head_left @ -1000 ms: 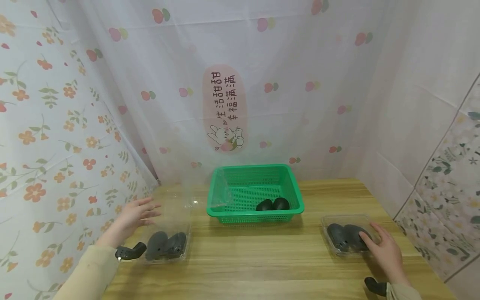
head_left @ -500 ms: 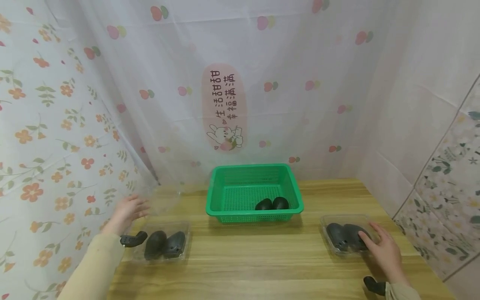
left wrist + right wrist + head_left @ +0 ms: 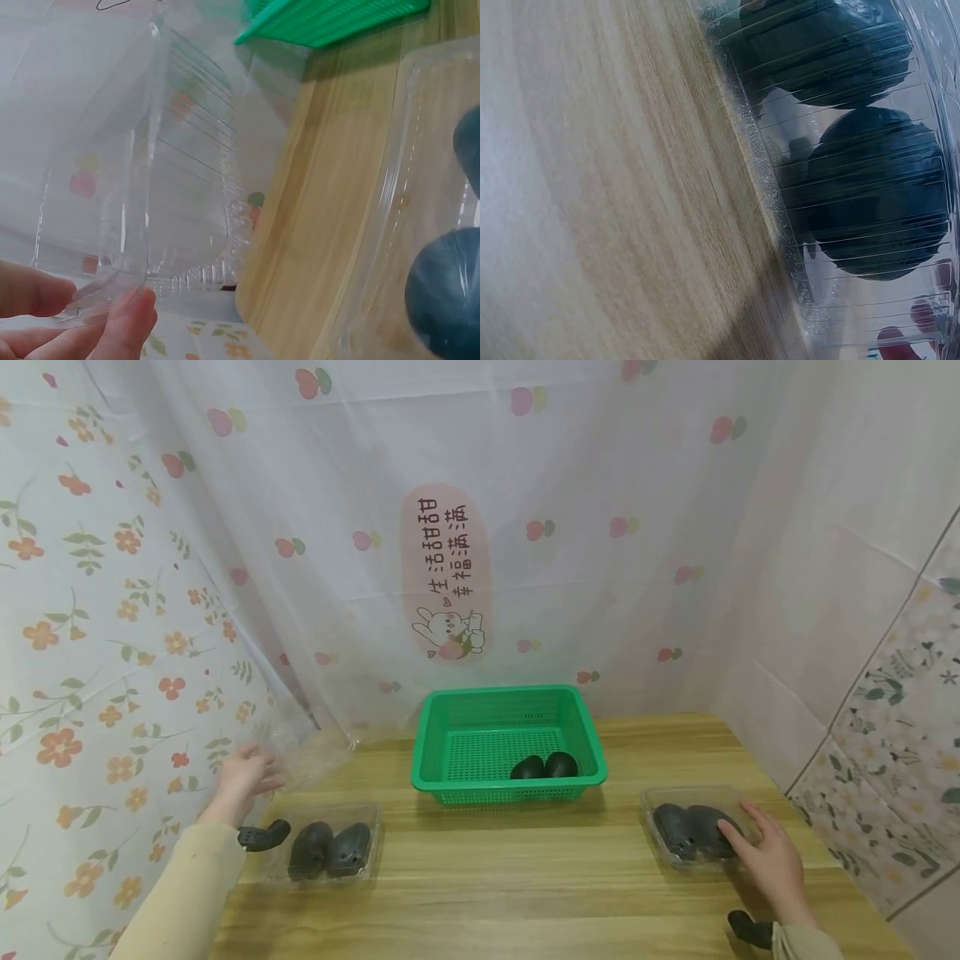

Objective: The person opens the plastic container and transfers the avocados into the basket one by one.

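My left hand [image 3: 246, 777] pinches the corner of a clear plastic box [image 3: 187, 150] between thumb and fingers; no fruit shows inside it. That box stands tilted at the table's back left corner in the head view. Just in front of it sits another clear plastic container [image 3: 375, 810] with two dark avocados [image 3: 311, 850] inside. My right hand [image 3: 772, 864] grips the right side of a third clear container [image 3: 660, 793], its thumb over one of the two dark avocados [image 3: 877, 195] in it. The right wrist view shows that container's ribbed wall close up.
A green plastic basket [image 3: 510, 785] stands at the back middle of the wooden table [image 3: 517, 885], with two dark avocados [image 3: 560, 765] in its front right part. Patterned curtains [image 3: 337, 485] hang behind the table and along both sides.
My left hand has moved left with the clear plastic box, from beside the green basket to the back left corner. My right hand stays on its container.
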Action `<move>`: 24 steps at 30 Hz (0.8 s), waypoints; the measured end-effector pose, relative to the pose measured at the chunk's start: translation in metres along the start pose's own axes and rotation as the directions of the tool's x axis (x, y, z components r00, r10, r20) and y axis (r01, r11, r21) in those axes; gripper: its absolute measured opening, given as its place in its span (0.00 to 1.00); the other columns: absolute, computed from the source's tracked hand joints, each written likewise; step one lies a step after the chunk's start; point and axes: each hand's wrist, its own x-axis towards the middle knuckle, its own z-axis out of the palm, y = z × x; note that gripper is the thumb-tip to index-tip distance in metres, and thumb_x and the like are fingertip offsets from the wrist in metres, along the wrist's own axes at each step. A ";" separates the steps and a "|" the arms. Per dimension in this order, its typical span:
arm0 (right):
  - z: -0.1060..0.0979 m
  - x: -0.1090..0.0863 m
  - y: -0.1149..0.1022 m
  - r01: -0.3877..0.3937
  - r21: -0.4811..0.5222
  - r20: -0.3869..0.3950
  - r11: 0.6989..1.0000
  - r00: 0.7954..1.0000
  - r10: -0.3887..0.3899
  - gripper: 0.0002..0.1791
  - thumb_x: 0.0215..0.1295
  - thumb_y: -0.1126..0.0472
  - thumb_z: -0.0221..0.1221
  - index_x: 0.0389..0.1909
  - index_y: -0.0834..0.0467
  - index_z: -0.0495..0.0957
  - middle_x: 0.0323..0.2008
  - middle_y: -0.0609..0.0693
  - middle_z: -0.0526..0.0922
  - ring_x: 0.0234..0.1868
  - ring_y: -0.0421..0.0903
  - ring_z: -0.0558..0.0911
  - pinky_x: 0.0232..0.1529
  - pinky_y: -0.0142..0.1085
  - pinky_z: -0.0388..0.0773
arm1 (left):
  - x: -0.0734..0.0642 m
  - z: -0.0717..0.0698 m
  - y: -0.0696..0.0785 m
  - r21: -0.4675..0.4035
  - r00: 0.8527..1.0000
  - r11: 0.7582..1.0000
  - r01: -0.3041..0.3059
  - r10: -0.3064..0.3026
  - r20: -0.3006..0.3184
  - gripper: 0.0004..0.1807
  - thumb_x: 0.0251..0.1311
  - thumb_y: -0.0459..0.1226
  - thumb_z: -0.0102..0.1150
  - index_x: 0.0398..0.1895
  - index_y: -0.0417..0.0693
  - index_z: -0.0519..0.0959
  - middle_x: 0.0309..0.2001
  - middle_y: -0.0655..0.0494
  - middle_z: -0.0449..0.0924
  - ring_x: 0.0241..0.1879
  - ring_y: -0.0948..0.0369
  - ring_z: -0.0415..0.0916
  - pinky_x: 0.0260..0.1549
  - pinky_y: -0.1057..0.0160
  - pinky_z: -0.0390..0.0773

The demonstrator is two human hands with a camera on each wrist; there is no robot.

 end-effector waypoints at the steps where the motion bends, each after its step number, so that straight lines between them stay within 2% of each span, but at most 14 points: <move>1: 0.000 0.000 0.000 0.006 0.006 -0.003 1.000 1.000 -0.006 0.40 0.69 0.45 0.56 0.69 0.70 0.59 0.63 0.77 0.60 0.59 0.76 0.61 0.50 0.68 0.62 | 0.000 0.000 0.000 0.003 1.000 1.000 -0.005 0.005 -0.011 0.36 0.72 0.35 0.38 0.75 0.34 0.33 0.69 0.24 0.49 0.53 0.48 0.76 0.38 0.64 0.83; 4: 0.001 -0.003 0.000 0.008 0.011 -0.006 1.000 1.000 -0.008 0.40 0.69 0.46 0.57 0.68 0.71 0.60 0.63 0.77 0.61 0.59 0.76 0.62 0.50 0.69 0.61 | 0.001 -0.001 -0.002 0.036 0.999 0.999 -0.026 0.027 -0.037 0.35 0.71 0.33 0.36 0.74 0.33 0.34 0.68 0.22 0.49 0.62 0.38 0.64 0.35 0.65 0.84; 7: 0.002 -0.004 0.000 -0.006 0.001 -0.004 1.000 1.000 0.006 0.40 0.69 0.44 0.56 0.68 0.71 0.60 0.62 0.77 0.61 0.58 0.76 0.62 0.49 0.68 0.62 | 0.004 -0.001 -0.004 0.083 0.998 0.995 -0.048 0.052 -0.040 0.35 0.70 0.32 0.36 0.74 0.30 0.35 0.68 0.21 0.47 0.64 0.33 0.57 0.35 0.65 0.84; 14: 0.001 0.000 0.001 -0.009 -0.008 -0.025 1.000 1.000 0.008 0.40 0.69 0.44 0.56 0.67 0.71 0.61 0.62 0.77 0.62 0.58 0.76 0.63 0.50 0.68 0.62 | 0.017 0.007 0.001 0.275 0.994 0.956 -0.098 0.107 -0.018 0.36 0.67 0.32 0.42 0.72 0.27 0.40 0.63 0.19 0.55 0.55 0.35 0.70 0.37 0.59 0.84; 20: -0.001 0.000 -0.001 -0.015 -0.012 -0.018 1.000 1.000 0.015 0.40 0.69 0.44 0.56 0.68 0.70 0.61 0.62 0.77 0.62 0.59 0.75 0.62 0.51 0.68 0.62 | 0.024 0.014 0.006 0.395 0.993 0.912 -0.112 0.111 0.024 0.36 0.68 0.35 0.42 0.73 0.29 0.42 0.65 0.21 0.53 0.43 0.41 0.80 0.51 0.40 0.75; 24: -0.001 0.000 -0.001 -0.019 -0.012 -0.008 1.000 1.000 0.019 0.40 0.68 0.44 0.57 0.68 0.70 0.60 0.63 0.77 0.61 0.59 0.75 0.62 0.51 0.68 0.62 | 0.029 0.020 0.005 0.430 0.991 0.893 -0.133 0.131 0.035 0.34 0.65 0.32 0.41 0.72 0.27 0.46 0.65 0.21 0.53 0.46 0.37 0.77 0.47 0.43 0.78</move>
